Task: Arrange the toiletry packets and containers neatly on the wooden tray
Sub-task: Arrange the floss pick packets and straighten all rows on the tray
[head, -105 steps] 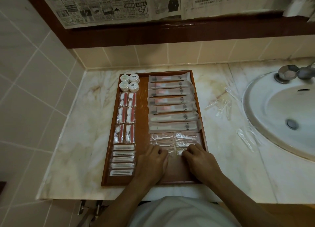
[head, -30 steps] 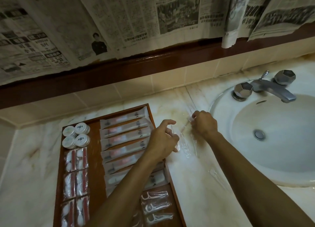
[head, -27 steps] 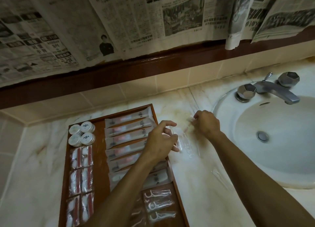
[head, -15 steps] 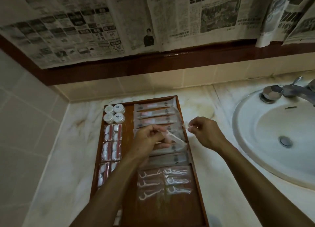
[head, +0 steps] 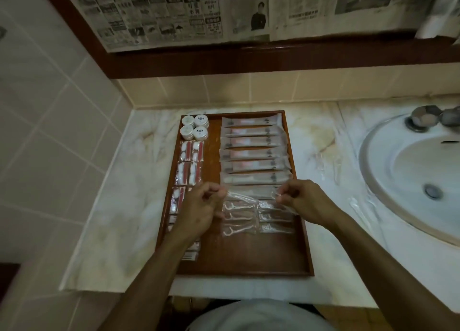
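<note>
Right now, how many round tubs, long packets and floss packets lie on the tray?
Round tubs: 4
Long packets: 7
Floss packets lying flat: 6, held ones not counted
Total: 17

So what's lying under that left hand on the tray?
Under the left hand, the wooden tray shows ends of a red-and-white packet and thin striped packets poking out. The middle of that column is covered, so I can't tell how many lie there.
</note>
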